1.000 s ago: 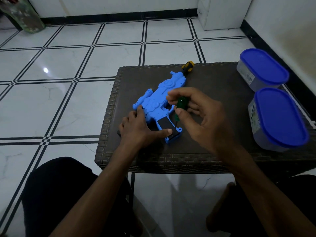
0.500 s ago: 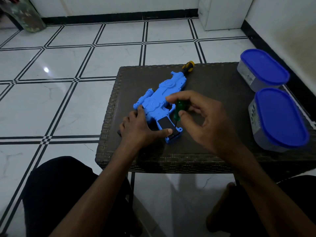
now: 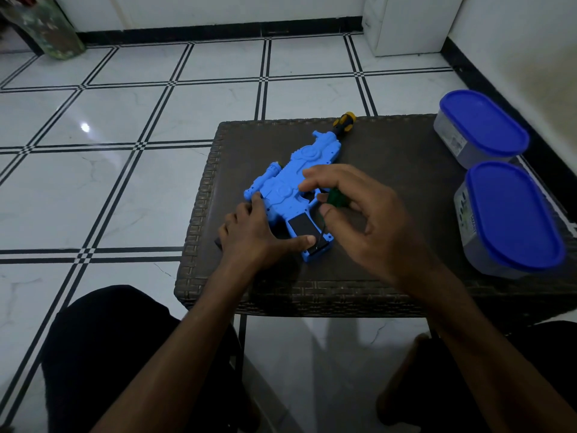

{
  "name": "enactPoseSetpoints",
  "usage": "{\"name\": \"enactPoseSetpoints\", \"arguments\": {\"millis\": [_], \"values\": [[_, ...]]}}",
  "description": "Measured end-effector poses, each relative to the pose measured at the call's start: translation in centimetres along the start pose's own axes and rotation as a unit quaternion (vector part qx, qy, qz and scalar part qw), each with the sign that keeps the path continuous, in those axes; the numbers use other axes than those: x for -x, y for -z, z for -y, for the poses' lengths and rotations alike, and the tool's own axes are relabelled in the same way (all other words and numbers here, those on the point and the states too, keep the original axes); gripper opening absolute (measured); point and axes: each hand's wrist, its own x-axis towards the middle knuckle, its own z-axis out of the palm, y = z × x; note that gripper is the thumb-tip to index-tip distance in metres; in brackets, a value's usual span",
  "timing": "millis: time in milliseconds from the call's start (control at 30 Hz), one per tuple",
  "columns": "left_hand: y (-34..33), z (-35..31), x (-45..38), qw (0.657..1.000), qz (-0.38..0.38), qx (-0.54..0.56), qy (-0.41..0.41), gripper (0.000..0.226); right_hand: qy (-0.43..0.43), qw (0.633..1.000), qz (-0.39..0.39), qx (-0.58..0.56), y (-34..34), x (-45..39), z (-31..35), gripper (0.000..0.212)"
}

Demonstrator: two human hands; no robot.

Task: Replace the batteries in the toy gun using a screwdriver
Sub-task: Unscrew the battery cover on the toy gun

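Observation:
A blue toy gun (image 3: 293, 179) lies flat on the dark wicker table (image 3: 390, 170), muzzle pointing away. Its grip carries a black battery cover (image 3: 301, 226). My left hand (image 3: 253, 232) presses the gun down, thumb resting on the black cover and fingers on the rear of the body. My right hand (image 3: 365, 214) pinches the green handle of a screwdriver (image 3: 337, 198) between thumb and fingers. The shaft runs down to the lower end of the grip; its tip is hard to see.
Two clear tubs with blue lids (image 3: 482, 126) (image 3: 515, 214) stand at the table's right edge. A yellow-and-black tool handle (image 3: 345, 120) lies beyond the gun's muzzle. White tiled floor (image 3: 125, 151) surrounds the table; my knees are below its front edge.
My right hand's fingers have shifted around the green handle, opening a little as if turning it. The gun and my left hand have stayed put.

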Motion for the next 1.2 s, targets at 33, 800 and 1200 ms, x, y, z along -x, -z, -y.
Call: {"name": "enactPoseSetpoints", "arguments": {"millis": [33,800,1200], "values": [[0.0,0.0,0.0,1.0,0.0,-0.001,-0.002,0.129,0.002,1.0,-0.002,0.007,0.0,0.0,-0.1,0.029],[0.1,-0.1,0.1,1.0,0.001,-0.004,0.002,0.128,-0.047,0.989,-0.054,-0.132,0.4,0.1,0.4,0.042],[0.3,0.0,0.0,1.0,0.011,-0.005,0.0,0.128,-0.042,0.98,-0.19,-0.042,3.5,-0.4,-0.8,0.033]]}}
